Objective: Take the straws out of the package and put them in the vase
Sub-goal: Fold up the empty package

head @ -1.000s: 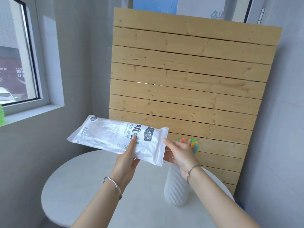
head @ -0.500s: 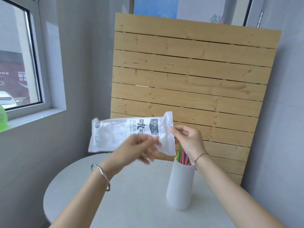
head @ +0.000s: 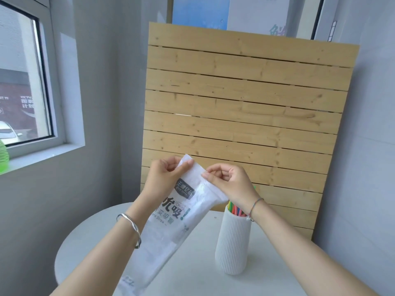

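Package [head: 171, 227] hanging near-upright above round white surface [head: 89, 238], top end up, lower end trailing toward bottom edge of view. Left hand [head: 164, 178] pinching top-left corner, fingers [head: 171, 165] curling tight on plastic. Right hand [head: 226, 182] pinching top edge just beside it, thumb and forefinger closing on film. Both wrists wearing bracelets. White ribbed vase [head: 233, 242] standing upright on surface, right of package, below right wrist. Coloured straws [head: 235, 210] poking out of vase mouth. Wooden slat panel [head: 245, 103] leaning behind.
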{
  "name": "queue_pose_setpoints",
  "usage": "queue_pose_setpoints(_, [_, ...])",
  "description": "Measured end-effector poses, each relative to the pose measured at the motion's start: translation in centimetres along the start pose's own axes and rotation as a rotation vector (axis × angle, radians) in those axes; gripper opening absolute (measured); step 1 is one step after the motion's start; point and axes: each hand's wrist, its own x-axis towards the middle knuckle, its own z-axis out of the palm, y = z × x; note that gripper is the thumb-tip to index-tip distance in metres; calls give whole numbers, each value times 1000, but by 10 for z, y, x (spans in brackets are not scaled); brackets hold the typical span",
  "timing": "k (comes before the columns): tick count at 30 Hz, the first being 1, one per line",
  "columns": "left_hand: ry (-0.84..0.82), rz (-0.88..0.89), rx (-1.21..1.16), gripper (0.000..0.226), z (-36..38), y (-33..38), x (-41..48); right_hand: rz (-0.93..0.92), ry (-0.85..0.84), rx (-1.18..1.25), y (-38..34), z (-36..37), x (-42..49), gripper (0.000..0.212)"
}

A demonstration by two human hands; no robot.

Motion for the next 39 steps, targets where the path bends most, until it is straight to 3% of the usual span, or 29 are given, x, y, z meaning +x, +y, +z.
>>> queue_pose_setpoints(4, [185, -35, -124, 31, -8, -4, 3, 163, 1, 177, 4, 5, -3, 13])
queue_pose_setpoints(6, [73, -142, -101, 41, -14, -7, 1, 171, 70, 196, 6, 9, -2, 14])
queue_pose_setpoints(9, [-263, -355, 10, 54, -28, -17, -8, 134, 190, 278, 5, 7, 4, 13])
queue_pose_setpoints(11, [-295, -368, 33, 53, -34, -27, -16, 142, 224, 282, 6, 3, 6, 14])
queue_pose_setpoints(13, [-104, -329, -11, 40, -34, -36, -20, 212, 114, 220, 7, 8, 5, 19])
queue_pose_setpoints(16, [171, -275, -158, 25, -29, -38, -22, 351, -261, 59, 13, 23, -7, 23])
queue_pose_setpoints(18, [253, -268, -179, 28, -29, -37, -20, 425, -454, 15, 18, 32, -16, 25])
queue_pose_setpoints(19, [242, -275, -161, 35, -31, -38, -19, 431, -452, 8, 21, 35, -18, 24])
queue_pose_setpoints(22, [11, -341, -33, 55, -44, -39, -23, 411, -175, 55, 27, 35, -13, 25])
queue_pose_setpoints(24, [-100, -353, -1, 50, -50, -41, -28, 378, -63, 106, 28, 31, -8, 24])
queue_pose_setpoints(27, [-40, -308, -51, 36, -52, -40, -31, 323, -25, 141, 29, 32, -7, 20])
queue_pose_setpoints(33, [-123, -365, -88, 38, -52, -31, -27, 176, 144, 161, 25, 29, -7, 30])
queue_pose_setpoints(36, [-106, -458, -141, 58, -45, -25, -24, 54, 214, 113, 17, 19, -14, 46])
queue_pose_setpoints(39, [-43, -472, -291, 50, -29, -15, -20, -8, 211, 133, 6, 8, -19, 36])
